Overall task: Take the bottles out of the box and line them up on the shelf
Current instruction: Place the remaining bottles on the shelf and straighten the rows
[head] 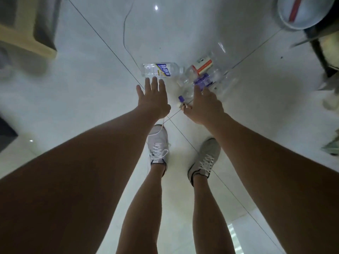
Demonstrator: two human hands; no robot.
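Note:
Several clear plastic bottles lie on the white tiled floor ahead of my feet. One with a blue and white label (161, 70) lies on its side, and my left hand (153, 99) reaches toward it with straight spread fingers, the tips just short of it. A bottle with a purple label (201, 81) and purple cap (181, 97) lies under my right hand (204, 105), whose fingers extend over it; whether they touch it I cannot tell. A bottle with an orange and white label (203, 66) lies behind. No box or shelf is visible.
A beige piece of furniture (27, 32) stands at the far left. A round grey lid with a red stripe (300, 11) and a dark frame (319, 50) are at the top right. A thin cable (126, 33) runs across the floor. My sneakers (158, 145) stand below the bottles.

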